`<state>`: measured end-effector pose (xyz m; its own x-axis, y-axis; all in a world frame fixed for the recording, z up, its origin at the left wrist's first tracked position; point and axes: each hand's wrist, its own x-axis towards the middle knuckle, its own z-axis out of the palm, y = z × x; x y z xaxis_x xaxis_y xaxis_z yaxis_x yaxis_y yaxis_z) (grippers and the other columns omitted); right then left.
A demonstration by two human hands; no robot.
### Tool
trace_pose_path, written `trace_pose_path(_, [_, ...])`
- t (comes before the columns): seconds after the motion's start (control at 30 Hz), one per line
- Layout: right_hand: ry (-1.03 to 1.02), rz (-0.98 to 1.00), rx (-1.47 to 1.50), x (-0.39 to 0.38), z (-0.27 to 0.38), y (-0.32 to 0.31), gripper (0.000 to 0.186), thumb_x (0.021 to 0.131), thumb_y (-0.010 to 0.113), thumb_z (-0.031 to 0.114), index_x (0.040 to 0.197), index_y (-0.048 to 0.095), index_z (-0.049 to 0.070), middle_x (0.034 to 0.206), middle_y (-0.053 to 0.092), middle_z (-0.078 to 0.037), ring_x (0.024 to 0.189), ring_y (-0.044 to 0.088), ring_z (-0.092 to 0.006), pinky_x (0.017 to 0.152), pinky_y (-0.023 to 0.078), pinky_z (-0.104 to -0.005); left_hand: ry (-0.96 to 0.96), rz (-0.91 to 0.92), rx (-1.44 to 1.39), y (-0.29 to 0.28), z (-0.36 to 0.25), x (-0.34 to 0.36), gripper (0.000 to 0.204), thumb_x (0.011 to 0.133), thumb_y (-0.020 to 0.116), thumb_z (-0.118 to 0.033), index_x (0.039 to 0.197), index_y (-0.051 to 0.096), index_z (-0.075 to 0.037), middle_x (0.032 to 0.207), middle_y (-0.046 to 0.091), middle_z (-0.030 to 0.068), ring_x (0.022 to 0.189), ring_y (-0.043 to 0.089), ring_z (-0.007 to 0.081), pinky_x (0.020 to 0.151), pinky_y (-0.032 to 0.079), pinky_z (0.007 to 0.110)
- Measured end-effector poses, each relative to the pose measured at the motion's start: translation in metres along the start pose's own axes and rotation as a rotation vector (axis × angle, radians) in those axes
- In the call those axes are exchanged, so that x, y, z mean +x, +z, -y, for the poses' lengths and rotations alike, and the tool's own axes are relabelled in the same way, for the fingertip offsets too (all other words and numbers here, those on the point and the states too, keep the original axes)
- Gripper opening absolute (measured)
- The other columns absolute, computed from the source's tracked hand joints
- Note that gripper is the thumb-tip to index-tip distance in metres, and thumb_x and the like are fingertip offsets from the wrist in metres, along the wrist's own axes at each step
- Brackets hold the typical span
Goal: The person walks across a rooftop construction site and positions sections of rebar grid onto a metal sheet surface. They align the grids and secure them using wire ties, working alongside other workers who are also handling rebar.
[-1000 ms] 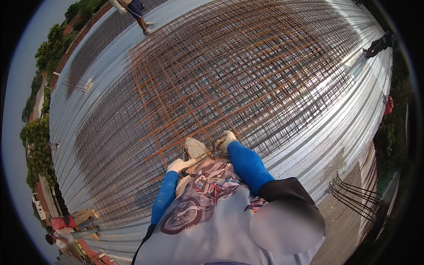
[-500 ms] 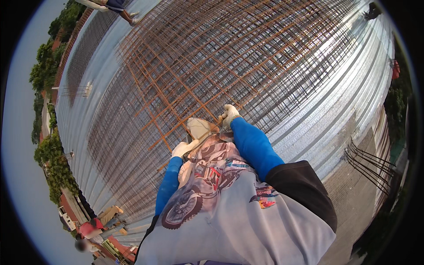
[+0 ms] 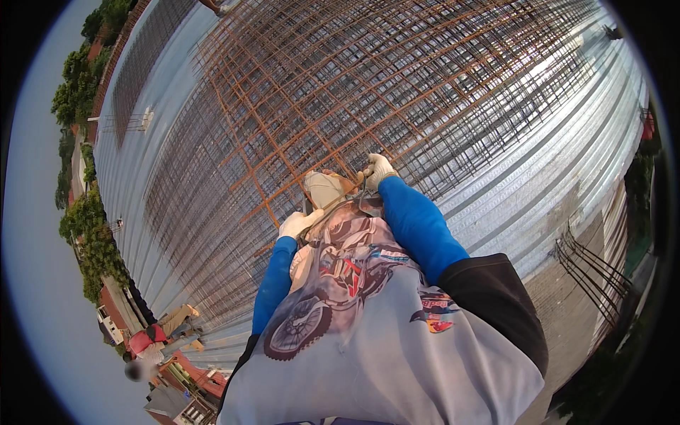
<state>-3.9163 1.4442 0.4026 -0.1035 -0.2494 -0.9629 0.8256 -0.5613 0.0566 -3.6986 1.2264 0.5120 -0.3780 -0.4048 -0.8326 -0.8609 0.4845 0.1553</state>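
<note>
A white glove covers my left hand (image 3: pixel 299 224), which is held low by the front of my shirt, its fingers curled and what they hold hidden. My right hand (image 3: pixel 380 171), gloved too, is closed at the near edge of the rusty rebar grid (image 3: pixel 280 157); whatever it grips is too small to name. A thin grey strip-like thing (image 3: pixel 334 205) shows between the hands. Beyond it is a beige cloth-like shape (image 3: pixel 326 189), close to both hands. Bars of the grid cross just past my fingers.
Ribbed metal decking (image 3: pixel 520 166) spreads under and around the stacked bars. Dark bar ends (image 3: pixel 591 273) stick up at the right by a grey concrete strip. A person in a red top (image 3: pixel 146 340) is at the lower left. Trees (image 3: pixel 92 241) stand beyond the left edge.
The view has shifted slightly, so the grid and both hands sit a little differently in the picture. My right hand's fingers are turned more toward the bars. The far person is mostly out of view.
</note>
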Motion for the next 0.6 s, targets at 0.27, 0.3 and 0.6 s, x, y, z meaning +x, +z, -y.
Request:
trace_pose_path(0.27, [-0.014, 0.073, -0.019, 0.032, -0.002, -0.013, 0.020, 0.099, 0.066, 0.023, 0.098, 0.049, 0.012, 0.065, 0.036, -0.002, 0.048, 0.039, -0.0202, 0.059, 0.054, -0.0437, -0.012, -0.032, 0.038, 0.000, -0.004, -0.006, 0.079, 0.084, 0.069, -0.076, 0.079, 0.077, 0.002, 0.065, 0.069, 0.0077, 0.059, 0.065, 0.0187, 0.059, 0.048, 0.036])
trace_pose_path(0.3, [-0.005, 0.088, -0.023, 0.034, -0.002, -0.014, 0.021, 0.100, 0.066, 0.024, 0.101, 0.048, 0.013, 0.067, 0.035, -0.002, 0.048, 0.038, -0.0202, 0.063, 0.055, -0.0478, -0.008, -0.029, 0.049, 0.001, 0.000, -0.001, 0.079, 0.084, 0.068, -0.076, 0.080, 0.077, 0.002, 0.067, 0.069, 0.0080, 0.059, 0.065, 0.0188, 0.060, 0.049, 0.036])
trace_pose_path(0.6, [0.000, -0.081, -0.010, 0.008, -0.002, -0.006, 0.022, 0.103, 0.062, 0.030, 0.088, 0.057, 0.014, 0.061, 0.038, 0.003, 0.050, 0.035, -0.0156, 0.048, 0.036, -0.0328, -0.117, 0.066, 0.112, -0.010, -0.030, -0.028, 0.094, 0.081, 0.059, -0.081, 0.105, 0.077, 0.008, 0.102, 0.076, 0.0279, 0.104, 0.073, 0.0407, 0.092, 0.053, 0.046])
